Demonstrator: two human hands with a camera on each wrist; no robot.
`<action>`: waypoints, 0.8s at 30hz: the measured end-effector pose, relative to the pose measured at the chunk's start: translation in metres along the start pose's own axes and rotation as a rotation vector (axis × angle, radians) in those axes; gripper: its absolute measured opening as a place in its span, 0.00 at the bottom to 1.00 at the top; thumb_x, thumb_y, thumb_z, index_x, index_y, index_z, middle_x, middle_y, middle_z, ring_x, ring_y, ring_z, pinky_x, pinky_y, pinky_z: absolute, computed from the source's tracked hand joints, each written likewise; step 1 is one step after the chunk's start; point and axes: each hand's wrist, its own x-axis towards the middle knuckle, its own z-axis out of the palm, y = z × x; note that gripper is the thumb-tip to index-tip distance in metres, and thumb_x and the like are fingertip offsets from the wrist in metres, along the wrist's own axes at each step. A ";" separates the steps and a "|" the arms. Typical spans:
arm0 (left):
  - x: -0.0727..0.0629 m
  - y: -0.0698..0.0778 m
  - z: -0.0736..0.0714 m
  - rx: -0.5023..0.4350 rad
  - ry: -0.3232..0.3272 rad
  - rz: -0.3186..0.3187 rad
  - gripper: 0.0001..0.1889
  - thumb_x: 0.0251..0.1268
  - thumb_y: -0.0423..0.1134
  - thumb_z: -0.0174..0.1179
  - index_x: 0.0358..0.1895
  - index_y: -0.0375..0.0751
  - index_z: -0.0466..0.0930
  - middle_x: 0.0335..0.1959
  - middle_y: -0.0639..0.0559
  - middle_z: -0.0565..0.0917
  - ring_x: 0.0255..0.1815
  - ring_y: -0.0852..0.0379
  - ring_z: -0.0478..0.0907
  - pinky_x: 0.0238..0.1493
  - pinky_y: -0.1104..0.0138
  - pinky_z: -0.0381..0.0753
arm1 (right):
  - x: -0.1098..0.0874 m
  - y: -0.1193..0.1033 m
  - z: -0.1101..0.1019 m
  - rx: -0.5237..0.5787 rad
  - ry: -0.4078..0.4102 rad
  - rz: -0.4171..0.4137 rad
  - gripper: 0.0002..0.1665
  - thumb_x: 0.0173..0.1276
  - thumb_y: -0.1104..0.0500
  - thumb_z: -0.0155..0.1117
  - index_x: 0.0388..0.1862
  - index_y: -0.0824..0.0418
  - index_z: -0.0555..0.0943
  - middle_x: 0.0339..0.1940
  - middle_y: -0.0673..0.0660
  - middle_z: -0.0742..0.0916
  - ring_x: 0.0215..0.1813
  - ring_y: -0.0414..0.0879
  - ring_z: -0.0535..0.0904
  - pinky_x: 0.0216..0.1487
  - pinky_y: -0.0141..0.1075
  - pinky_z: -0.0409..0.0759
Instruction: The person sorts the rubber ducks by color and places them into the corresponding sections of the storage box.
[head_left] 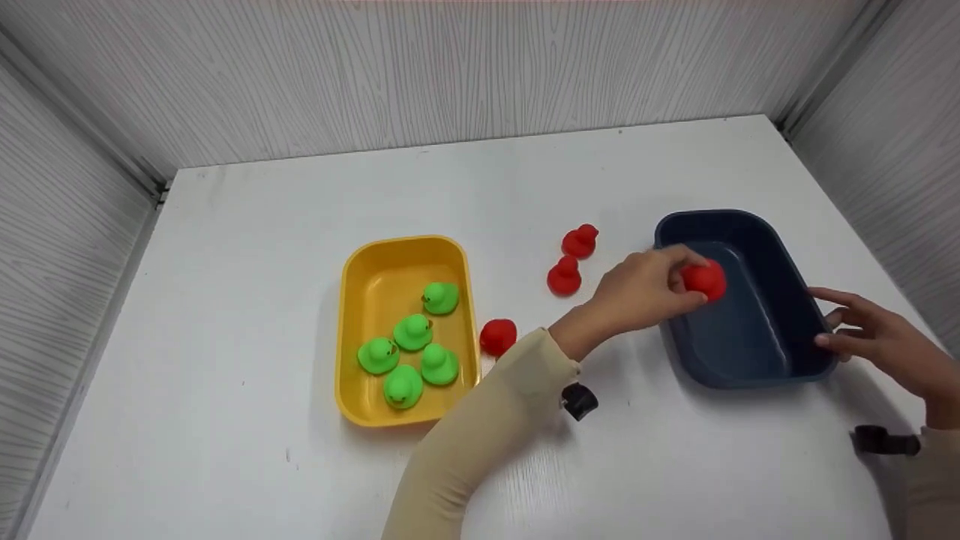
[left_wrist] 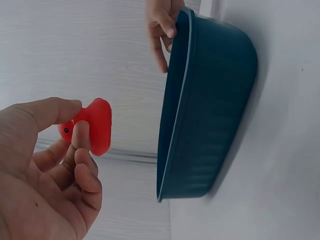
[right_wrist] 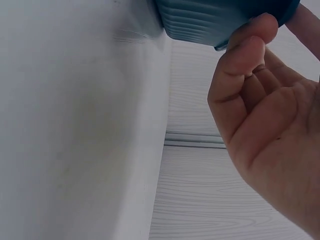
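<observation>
My left hand (head_left: 649, 289) pinches a red toy duck (head_left: 705, 280) between thumb and fingers, above the left part of the dark blue bin (head_left: 720, 371). In the left wrist view the duck (left_wrist: 100, 125) is clear of the bin, one black eye showing. My right hand (head_left: 885, 341) holds the bin's right rim; the right wrist view shows curled fingers (right_wrist: 245, 57) against its outer wall. Two red ducks, a rear one (head_left: 580, 241) and a nearer one (head_left: 564, 277), stand left of the bin. A third red duck (head_left: 498, 337) sits beside the yellow bin (head_left: 345, 330).
Several green toy ducks (head_left: 413, 332) lie inside the yellow bin, left of centre on the white table (head_left: 225, 360). Pale wood-grain panels (head_left: 450, 75) stand behind the table and along both sides. Black straps (head_left: 579, 401) show at both wrists.
</observation>
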 end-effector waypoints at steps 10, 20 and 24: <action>0.014 0.001 0.037 0.037 -0.052 0.015 0.19 0.64 0.48 0.62 0.58 0.58 0.77 0.33 0.62 0.80 0.29 0.69 0.73 0.29 0.78 0.72 | 0.003 0.000 0.002 -0.030 0.043 0.072 0.34 0.68 0.66 0.60 0.71 0.50 0.66 0.28 0.43 0.81 0.29 0.35 0.79 0.31 0.27 0.75; 0.025 -0.004 0.063 0.150 -0.081 -0.009 0.19 0.62 0.51 0.63 0.57 0.63 0.78 0.36 0.66 0.80 0.36 0.70 0.72 0.33 0.79 0.70 | 0.002 0.002 0.002 -0.017 0.052 0.067 0.34 0.68 0.67 0.60 0.71 0.51 0.66 0.29 0.44 0.81 0.28 0.35 0.79 0.30 0.28 0.76; 0.028 -0.005 0.065 0.172 -0.094 -0.016 0.19 0.62 0.52 0.63 0.57 0.64 0.78 0.38 0.67 0.81 0.36 0.70 0.72 0.34 0.78 0.70 | 0.002 0.002 0.001 0.023 0.043 0.028 0.35 0.67 0.69 0.59 0.72 0.54 0.66 0.29 0.44 0.82 0.28 0.34 0.78 0.30 0.27 0.75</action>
